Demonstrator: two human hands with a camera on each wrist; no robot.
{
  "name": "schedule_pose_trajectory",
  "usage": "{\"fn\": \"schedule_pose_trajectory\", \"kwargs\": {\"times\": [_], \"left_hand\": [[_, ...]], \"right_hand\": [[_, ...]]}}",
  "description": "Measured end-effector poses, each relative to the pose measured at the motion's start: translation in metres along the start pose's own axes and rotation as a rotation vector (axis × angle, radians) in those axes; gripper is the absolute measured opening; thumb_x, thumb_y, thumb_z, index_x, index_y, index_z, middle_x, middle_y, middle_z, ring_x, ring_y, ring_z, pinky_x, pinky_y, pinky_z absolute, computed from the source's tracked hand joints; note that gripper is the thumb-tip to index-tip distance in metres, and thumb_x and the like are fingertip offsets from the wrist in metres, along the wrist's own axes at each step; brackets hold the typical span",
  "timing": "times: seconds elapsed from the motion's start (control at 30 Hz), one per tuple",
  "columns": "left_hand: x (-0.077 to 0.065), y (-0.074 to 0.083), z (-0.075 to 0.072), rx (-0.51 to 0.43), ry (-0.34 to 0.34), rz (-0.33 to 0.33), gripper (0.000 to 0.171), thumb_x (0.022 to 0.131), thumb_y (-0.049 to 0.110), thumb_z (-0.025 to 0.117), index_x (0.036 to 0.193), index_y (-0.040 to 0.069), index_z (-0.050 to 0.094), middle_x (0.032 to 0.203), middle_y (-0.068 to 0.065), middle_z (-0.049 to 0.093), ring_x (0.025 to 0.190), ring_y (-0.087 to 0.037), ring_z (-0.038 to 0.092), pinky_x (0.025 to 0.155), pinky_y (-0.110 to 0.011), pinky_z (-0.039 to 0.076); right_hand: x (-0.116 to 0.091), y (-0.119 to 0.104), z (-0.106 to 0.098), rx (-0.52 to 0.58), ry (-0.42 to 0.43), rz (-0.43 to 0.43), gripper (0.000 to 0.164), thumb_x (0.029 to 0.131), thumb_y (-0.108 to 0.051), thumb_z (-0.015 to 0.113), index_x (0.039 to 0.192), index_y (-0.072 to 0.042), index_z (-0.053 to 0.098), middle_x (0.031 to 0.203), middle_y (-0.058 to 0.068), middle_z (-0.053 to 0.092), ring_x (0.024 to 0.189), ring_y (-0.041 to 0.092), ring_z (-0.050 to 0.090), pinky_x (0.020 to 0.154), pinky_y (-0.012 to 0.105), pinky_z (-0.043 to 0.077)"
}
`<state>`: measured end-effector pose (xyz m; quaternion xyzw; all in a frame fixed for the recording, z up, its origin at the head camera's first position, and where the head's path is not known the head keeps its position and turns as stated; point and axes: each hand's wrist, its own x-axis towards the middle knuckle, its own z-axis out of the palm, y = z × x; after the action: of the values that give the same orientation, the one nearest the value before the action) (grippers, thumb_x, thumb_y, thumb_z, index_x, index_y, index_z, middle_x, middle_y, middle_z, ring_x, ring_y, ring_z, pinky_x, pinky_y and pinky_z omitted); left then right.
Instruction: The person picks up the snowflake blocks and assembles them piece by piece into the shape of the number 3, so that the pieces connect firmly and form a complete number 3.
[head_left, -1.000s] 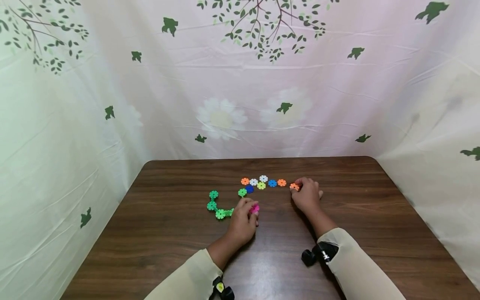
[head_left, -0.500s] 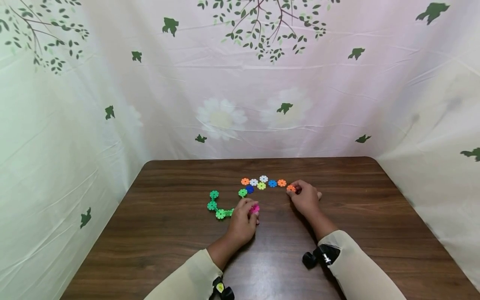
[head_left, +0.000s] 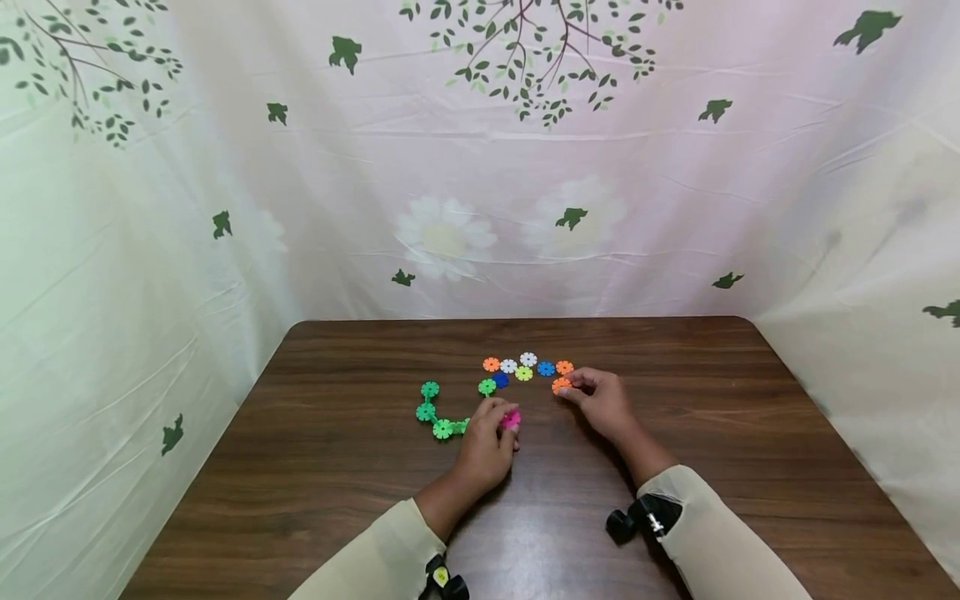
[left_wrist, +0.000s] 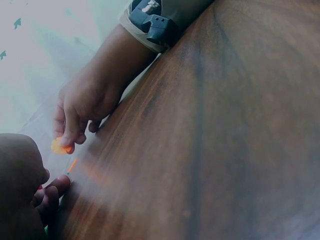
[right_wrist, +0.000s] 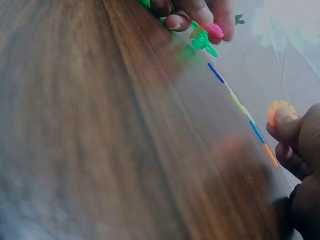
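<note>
My left hand (head_left: pixel 486 446) pinches a pink snowflake disc (head_left: pixel 511 419), a small notched plastic piece. From under that hand a chain of linked green snowflake discs (head_left: pixel 442 429) curves out to the left, its middle hidden by the fingers. A lighter green disc (head_left: pixel 487 386) shows just beyond the fingers. To the right, my right hand (head_left: pixel 606 404) holds an orange snowflake disc (head_left: pixel 561 386) between thumb and fingertips. In the right wrist view this orange disc (right_wrist: pixel 281 112) is raised off the table, its notched face showing.
Loose discs lie flat in a group beyond the hands: an orange one (head_left: pixel 491 364), two white ones (head_left: pixel 528 359), a yellow-green one (head_left: pixel 524 373), a dark blue one (head_left: pixel 500 380), a lighter blue one (head_left: pixel 546 368) and another orange one (head_left: pixel 564 367). A printed curtain (head_left: pixel 480 167) hangs behind the brown table (head_left: pixel 300 467).
My right hand has carried the orange disc leftward and slightly nearer, to just below the loose orange one. The left hand stays in place with the pink disc.
</note>
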<state>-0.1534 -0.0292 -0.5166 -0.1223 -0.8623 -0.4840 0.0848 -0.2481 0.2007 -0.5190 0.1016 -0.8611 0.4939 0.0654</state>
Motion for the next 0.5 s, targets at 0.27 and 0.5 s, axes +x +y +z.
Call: {"fn": "schedule_pose_trajectory", "kwargs": {"times": [0.27, 0.5], "left_hand": [[-0.001, 0.001, -0.001, -0.008, -0.006, -0.005, 0.032, 0.108, -0.002, 0.062, 0.139, -0.006, 0.067, 0.136, -0.017, 0.062, 0.080, -0.005, 0.069, 0.074, -0.016, 0.061], [-0.001, 0.000, -0.001, -0.001, -0.016, 0.012, 0.031, 0.108, -0.003, 0.062, 0.138, -0.008, 0.067, 0.135, -0.019, 0.062, 0.080, -0.008, 0.071, 0.074, -0.018, 0.061]], "right_hand": [[-0.008, -0.009, 0.007, 0.066, -0.089, -0.050, 0.007, 0.100, -0.007, 0.079, 0.104, -0.002, 0.081, 0.096, 0.011, 0.083, 0.085, 0.009, 0.068, 0.075, 0.022, 0.054], [-0.015, -0.017, 0.016, 0.146, -0.179, -0.108, 0.006, 0.100, -0.006, 0.078, 0.097, -0.001, 0.079, 0.089, 0.012, 0.081, 0.076, 0.005, 0.064, 0.069, 0.022, 0.055]]}}
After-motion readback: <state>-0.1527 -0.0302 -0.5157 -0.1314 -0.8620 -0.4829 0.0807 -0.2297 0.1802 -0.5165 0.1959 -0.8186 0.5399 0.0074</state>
